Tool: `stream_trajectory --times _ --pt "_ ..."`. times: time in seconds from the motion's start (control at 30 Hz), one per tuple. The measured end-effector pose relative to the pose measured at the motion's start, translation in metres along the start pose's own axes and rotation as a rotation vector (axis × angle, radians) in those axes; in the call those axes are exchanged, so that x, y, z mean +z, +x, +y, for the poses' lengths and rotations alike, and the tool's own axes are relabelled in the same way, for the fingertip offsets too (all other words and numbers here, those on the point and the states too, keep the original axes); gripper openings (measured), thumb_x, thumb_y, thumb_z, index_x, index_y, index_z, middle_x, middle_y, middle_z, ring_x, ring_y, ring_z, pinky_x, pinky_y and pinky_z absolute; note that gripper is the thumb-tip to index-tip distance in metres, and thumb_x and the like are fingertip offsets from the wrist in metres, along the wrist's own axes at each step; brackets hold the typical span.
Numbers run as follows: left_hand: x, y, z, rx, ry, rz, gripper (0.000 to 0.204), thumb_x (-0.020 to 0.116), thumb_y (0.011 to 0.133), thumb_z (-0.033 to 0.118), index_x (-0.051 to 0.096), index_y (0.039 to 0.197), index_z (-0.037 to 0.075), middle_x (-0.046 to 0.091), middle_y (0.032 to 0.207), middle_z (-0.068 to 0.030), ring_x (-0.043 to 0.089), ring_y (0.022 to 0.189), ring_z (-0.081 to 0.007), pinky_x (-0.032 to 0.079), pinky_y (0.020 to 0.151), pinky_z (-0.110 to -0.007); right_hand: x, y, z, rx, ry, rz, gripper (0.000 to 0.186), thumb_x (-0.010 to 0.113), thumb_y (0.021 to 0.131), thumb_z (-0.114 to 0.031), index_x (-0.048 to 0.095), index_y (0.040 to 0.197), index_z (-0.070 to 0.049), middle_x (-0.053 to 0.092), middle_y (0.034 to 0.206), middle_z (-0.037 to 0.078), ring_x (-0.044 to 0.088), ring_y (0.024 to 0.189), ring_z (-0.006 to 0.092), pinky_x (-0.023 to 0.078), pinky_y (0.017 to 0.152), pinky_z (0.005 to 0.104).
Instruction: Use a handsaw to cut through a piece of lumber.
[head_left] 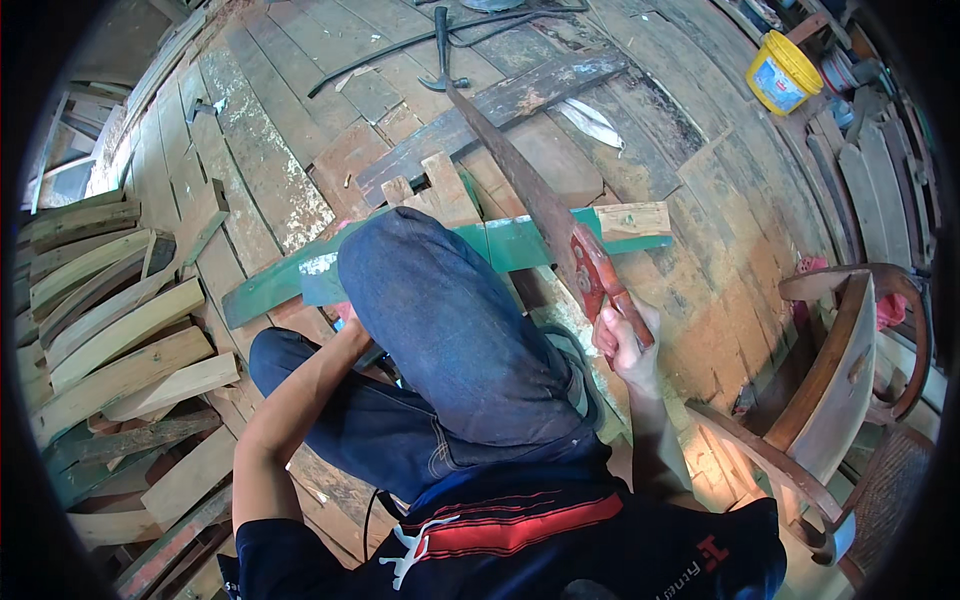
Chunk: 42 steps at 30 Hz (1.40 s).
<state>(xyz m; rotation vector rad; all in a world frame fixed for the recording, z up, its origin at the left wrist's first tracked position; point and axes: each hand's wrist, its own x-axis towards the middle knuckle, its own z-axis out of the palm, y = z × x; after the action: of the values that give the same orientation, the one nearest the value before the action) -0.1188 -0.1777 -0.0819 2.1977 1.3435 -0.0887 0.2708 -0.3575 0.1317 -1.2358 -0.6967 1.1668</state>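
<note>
While the right hand (632, 343) clasps a saw (522, 182), timbers (130, 340) line the plank floor (725, 185). Whether the mostly hidden left hand (353, 335) is closed, I cannot tell.

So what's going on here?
A person sits low over a green plank, one knee raised above it. The right hand holds a saw by its red handle, the blade crossing over the plank; whether it touches, I can't tell. The left hand is mostly hidden behind the knee. A hammer lies near the blade's tip.
</note>
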Motion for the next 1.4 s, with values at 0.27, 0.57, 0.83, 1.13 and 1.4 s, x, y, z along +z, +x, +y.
stream_trajectory --times 0.27,0.57,0.83,1.13,1.4 --pt "-0.082 0.023 0.068 0.090 0.364 0.073 0.047 0.053 0.084 0.029 0.051 0.126 0.007 0.058 0.112 -0.0138 0.053 0.106 -0.0304 0.036 0.093 -0.048 0.000 0.001 0.007 0.094 0.002 0.005 0.013 0.055 0.091 -0.009 0.055 0.090 0.003 0.044 0.061 -0.002 0.039 0.045 0.0033 0.031 0.041 0.0208" --pt "-0.119 0.055 0.066 0.144 0.673 0.350 0.052 0.051 0.085 0.028 0.045 0.133 0.008 0.051 0.121 -0.0119 0.047 0.112 -0.0287 0.036 0.090 -0.053 -0.007 0.000 0.006 -0.008 -0.048 0.046 0.013 0.055 0.089 -0.008 0.052 0.081 0.002 0.043 0.056 -0.001 0.039 0.045 0.0043 0.030 0.040 0.0220" --pt "-0.109 0.088 0.002 -0.072 0.720 0.435 0.057 0.051 0.085 0.021 0.037 0.139 0.006 0.047 0.128 -0.0097 0.046 0.114 -0.0280 0.035 0.092 -0.057 -0.005 0.002 -0.003 -0.009 -0.024 0.043 0.014 0.055 0.090 -0.009 0.049 0.082 0.000 0.039 0.056 -0.002 0.036 0.044 0.0042 0.029 0.039 0.0220" --pt "-0.090 0.100 -0.030 0.046 0.536 0.524 0.073 0.061 0.073 0.024 0.035 0.137 0.001 0.046 0.126 -0.0146 0.041 0.118 -0.0328 0.032 0.095 -0.058 -0.009 -0.001 -0.003 -0.109 -0.165 -0.024 0.019 0.053 0.089 -0.013 0.050 0.075 0.000 0.042 0.054 0.000 0.040 0.044 0.0059 0.030 0.041 0.0232" --pt "-0.105 0.090 -0.018 0.151 0.416 0.481 0.069 0.058 0.074 0.025 0.036 0.137 0.004 0.047 0.124 -0.0164 0.044 0.114 -0.0346 0.032 0.093 -0.059 -0.008 0.001 -0.001 -0.096 -0.218 -0.039 0.023 0.052 0.087 -0.013 0.048 0.068 -0.001 0.042 0.050 0.001 0.041 0.043 0.0082 0.030 0.041 0.0259"
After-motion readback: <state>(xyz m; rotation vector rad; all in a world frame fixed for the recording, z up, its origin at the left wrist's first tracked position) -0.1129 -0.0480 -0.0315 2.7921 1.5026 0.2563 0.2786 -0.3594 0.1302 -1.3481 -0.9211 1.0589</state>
